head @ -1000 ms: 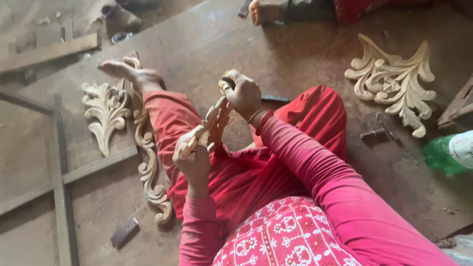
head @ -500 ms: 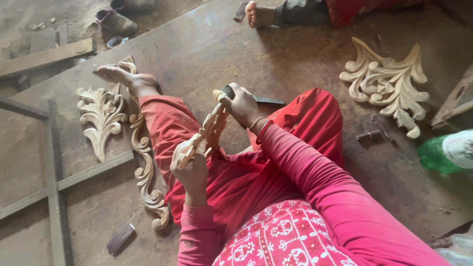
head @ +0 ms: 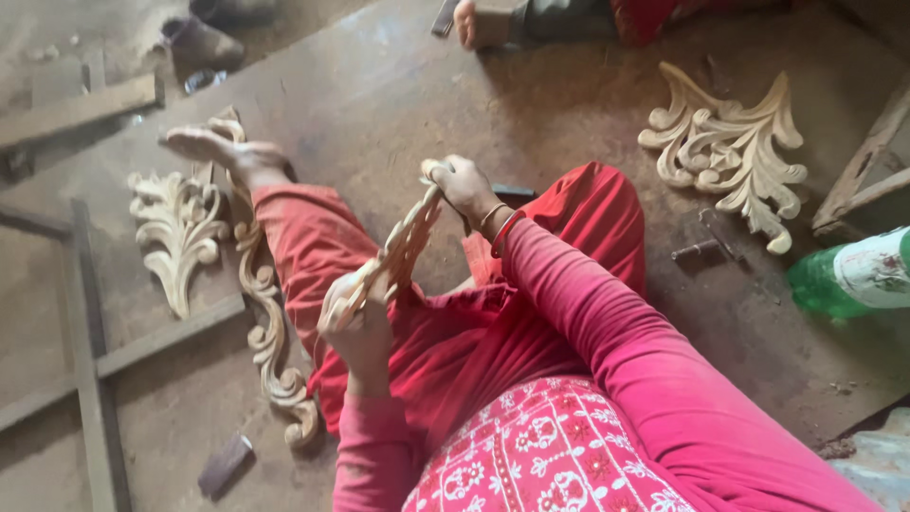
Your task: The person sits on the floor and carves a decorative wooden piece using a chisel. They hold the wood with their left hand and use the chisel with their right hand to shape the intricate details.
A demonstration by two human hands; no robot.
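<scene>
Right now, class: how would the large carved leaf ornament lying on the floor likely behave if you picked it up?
The carved leaf ornament looks like solid pale wood, so probably stiff. Its thin curled tips may chip. It lies flat, so rolling seems unlikely.

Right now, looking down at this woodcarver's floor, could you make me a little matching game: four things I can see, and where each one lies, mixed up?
Things:
1. carved strip
2. big leaf carving
3. green bottle
4. small leaf carving

Places:
A. on the floor by the bare foot
B. at the right edge, lying on its side
C. held between the left hand and the right hand
D. on the floor, upper right

Pairs: 1-C, 2-D, 3-B, 4-A
</scene>
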